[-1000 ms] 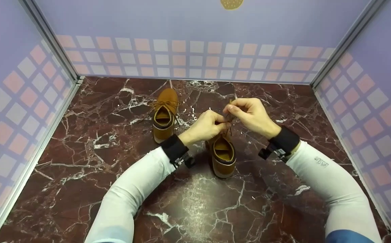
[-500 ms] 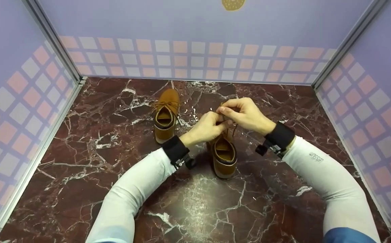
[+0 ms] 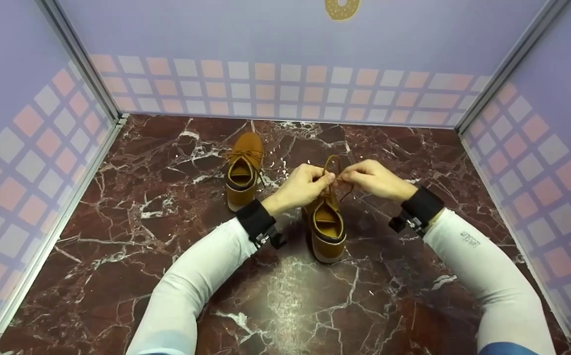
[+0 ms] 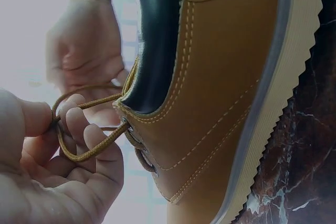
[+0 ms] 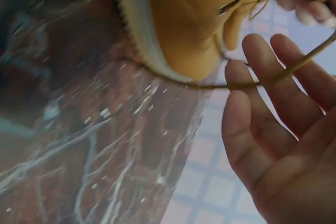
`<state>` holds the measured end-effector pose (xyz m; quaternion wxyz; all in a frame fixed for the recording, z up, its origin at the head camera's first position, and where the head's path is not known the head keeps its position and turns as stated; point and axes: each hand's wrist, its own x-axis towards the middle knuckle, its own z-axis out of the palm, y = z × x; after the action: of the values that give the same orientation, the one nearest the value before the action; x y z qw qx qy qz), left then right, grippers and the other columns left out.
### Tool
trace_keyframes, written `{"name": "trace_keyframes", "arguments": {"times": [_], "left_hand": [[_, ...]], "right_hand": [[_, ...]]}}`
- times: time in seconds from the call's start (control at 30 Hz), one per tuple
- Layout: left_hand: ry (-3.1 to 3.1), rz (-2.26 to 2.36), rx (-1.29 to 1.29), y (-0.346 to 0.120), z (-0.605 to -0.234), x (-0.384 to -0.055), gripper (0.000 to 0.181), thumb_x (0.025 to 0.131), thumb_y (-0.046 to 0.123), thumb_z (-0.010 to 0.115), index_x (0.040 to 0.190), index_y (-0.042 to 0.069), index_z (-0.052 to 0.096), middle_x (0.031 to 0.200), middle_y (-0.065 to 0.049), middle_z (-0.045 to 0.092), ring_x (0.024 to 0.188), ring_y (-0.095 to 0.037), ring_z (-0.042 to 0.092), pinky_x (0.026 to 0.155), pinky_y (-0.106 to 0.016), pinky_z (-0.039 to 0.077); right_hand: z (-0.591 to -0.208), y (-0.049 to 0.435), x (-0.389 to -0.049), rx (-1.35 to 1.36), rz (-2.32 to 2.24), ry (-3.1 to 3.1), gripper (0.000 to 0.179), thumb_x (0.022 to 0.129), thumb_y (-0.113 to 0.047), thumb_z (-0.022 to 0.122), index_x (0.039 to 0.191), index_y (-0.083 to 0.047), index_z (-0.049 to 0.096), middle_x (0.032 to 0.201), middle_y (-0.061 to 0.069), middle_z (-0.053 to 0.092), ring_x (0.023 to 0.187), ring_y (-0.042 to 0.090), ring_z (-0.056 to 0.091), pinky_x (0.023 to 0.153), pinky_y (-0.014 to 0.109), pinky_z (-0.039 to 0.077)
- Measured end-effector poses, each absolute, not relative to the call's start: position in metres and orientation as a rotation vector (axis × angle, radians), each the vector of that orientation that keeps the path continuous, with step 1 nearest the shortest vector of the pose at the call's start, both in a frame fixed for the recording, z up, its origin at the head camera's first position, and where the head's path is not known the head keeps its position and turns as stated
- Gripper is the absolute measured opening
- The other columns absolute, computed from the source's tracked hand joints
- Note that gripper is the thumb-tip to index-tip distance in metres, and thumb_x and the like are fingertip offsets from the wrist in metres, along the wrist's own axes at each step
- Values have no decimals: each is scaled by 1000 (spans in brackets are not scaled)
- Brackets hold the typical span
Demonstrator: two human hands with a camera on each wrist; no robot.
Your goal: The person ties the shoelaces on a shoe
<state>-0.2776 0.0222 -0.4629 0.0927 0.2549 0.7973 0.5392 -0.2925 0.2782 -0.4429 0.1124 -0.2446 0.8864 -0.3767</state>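
A tan lace-up shoe (image 3: 329, 248) stands on the floor, toe away from me, between both hands. My left hand (image 3: 299, 187) is over its front, thumb and fingers pinching the brown shoelace (image 4: 86, 157), which forms a raised loop. From the right, my right hand (image 3: 376, 181) meets it, thumb and forefinger together on the lace. In the right wrist view a length of lace (image 5: 239, 85) runs across the loosely spread other fingers; the thumb is out of that frame. The matching shoe (image 3: 240, 197), its lace tied in a bow, stands to the left.
Dark red marbled flooring (image 3: 118, 276) with white veins lies under the shoes. Lilac panels with pink and white squares (image 3: 290, 88) enclose it at the back and both sides, joined by grey metal corner posts (image 3: 83, 64).
My right hand first moved left to the left hand, then drew slightly back right and lower. A loop of lace now stands up beside the left fingers. Both shoes stay put.
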Motion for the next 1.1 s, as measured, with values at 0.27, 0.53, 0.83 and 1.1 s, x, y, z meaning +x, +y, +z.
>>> {"name": "trace_keyframes", "arguments": {"times": [0.27, 0.53, 0.83, 1.1], "left_hand": [[2311, 1669, 676, 20, -464, -277, 38, 116, 24, 63, 84, 7, 75, 66, 8, 62, 59, -4, 55, 53, -19, 44], [2296, 1697, 668, 19, -466, -278, 39, 117, 23, 61, 95, -4, 79, 71, 1, 70, 62, -4, 61, 56, -18, 51], [2308, 1695, 633, 20, -464, -280, 35, 116, 23, 63, 103, -1, 83, 87, -19, 80, 63, -7, 65, 57, -18, 52], [2316, 1701, 642, 22, -463, -281, 34, 116, 22, 63, 108, -3, 84, 73, 3, 71, 61, -6, 62, 57, -18, 52]], "right_hand": [[-448, 294, -293, -849, -984, 2534, 28, 97, -1, 64, 117, 0, 84, 109, 22, 84, 88, 18, 73, 78, 19, 57], [-453, 299, -292, -1028, -779, 2588, 17, 99, -2, 79, 113, -5, 87, 105, 11, 88, 80, 14, 75, 72, 17, 57], [-437, 298, -280, -976, -1057, 2552, 14, 103, -5, 79, 114, -2, 87, 97, 19, 87, 65, 5, 71, 58, 17, 57], [-424, 285, -265, -929, -1504, 2433, 15, 100, 7, 77, 113, 11, 82, 97, 9, 87, 66, 1, 76, 57, 24, 64]]}}
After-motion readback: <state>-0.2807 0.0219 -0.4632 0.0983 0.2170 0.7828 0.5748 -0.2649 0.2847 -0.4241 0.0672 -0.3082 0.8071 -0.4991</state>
